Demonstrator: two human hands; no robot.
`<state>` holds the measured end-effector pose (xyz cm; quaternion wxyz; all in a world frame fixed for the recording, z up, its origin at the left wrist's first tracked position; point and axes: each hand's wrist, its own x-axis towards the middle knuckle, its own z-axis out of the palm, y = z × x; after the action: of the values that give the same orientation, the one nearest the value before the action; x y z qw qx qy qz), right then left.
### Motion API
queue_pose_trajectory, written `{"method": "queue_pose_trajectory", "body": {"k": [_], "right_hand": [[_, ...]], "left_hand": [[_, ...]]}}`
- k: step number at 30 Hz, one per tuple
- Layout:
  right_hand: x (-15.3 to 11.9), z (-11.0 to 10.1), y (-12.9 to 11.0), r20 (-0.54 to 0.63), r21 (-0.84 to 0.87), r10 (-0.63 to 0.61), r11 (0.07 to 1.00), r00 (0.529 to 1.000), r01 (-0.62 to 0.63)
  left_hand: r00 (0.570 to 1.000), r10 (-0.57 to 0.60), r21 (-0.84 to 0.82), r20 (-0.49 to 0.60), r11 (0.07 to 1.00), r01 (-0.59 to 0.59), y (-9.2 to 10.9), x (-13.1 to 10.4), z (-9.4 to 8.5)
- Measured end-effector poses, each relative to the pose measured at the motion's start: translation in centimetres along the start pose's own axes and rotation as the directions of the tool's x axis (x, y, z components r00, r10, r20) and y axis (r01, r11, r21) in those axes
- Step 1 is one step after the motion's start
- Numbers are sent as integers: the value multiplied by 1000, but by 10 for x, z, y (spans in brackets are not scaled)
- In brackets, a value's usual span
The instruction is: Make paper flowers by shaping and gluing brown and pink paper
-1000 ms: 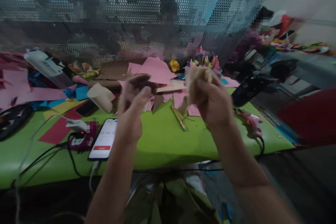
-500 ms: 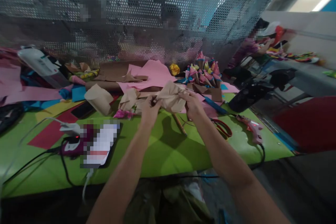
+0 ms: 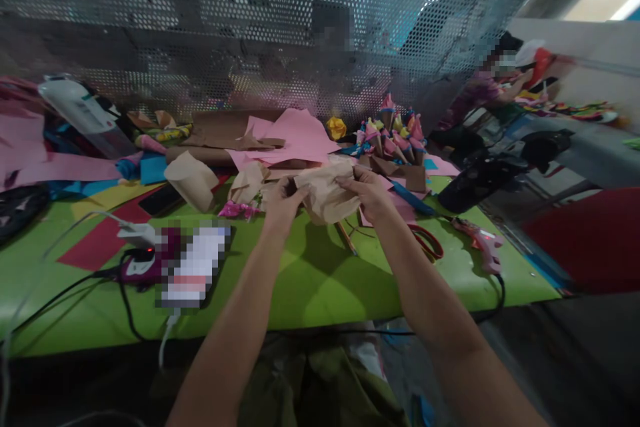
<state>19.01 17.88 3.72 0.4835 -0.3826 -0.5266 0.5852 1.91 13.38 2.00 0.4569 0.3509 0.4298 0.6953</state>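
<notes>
While the left hand [image 3: 286, 201] pinches one side of the tan paper [image 3: 327, 193], the right hand [image 3: 369, 191] holds the other – both grips narrow, from where I stand. Paper creased, held up between the hands, above the green table [image 3: 320, 303]. Pencil [image 3: 347, 239] just below it. Phone [image 3: 194, 268] out left; glue gun [image 3: 483, 244] well apart, right – black cord [image 3: 503, 290] trailing.
</notes>
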Motion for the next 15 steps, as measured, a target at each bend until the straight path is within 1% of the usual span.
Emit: {"method": "queue_pose_trajectory", "body": {"k": [2, 6, 9, 12, 15], "right_hand": [[0, 1, 1, 20, -9, 3, 1000, 1000, -3], [-1, 3, 0, 60, 37, -16, 999, 998, 14], [-1, 2, -1, 42, 72, -28, 997, 999, 25], [-2, 1, -1, 21, 43, -5, 999, 1000, 4], [-2, 0, -3, 44, 26, 18, 999, 999, -19]], "left_hand": [[1000, -16, 20, 23, 1000, 16, -1, 0, 0], [999, 23, 49, 49, 998, -26, 0, -1, 0], [999, -18, 14, 40, 1000, 17, 4, -2, 0], [997, -75, 21, 14, 997, 75, 6, -3, -1], [997, -71, 37, 42, 997, 69, 7, -3, -4]]}}
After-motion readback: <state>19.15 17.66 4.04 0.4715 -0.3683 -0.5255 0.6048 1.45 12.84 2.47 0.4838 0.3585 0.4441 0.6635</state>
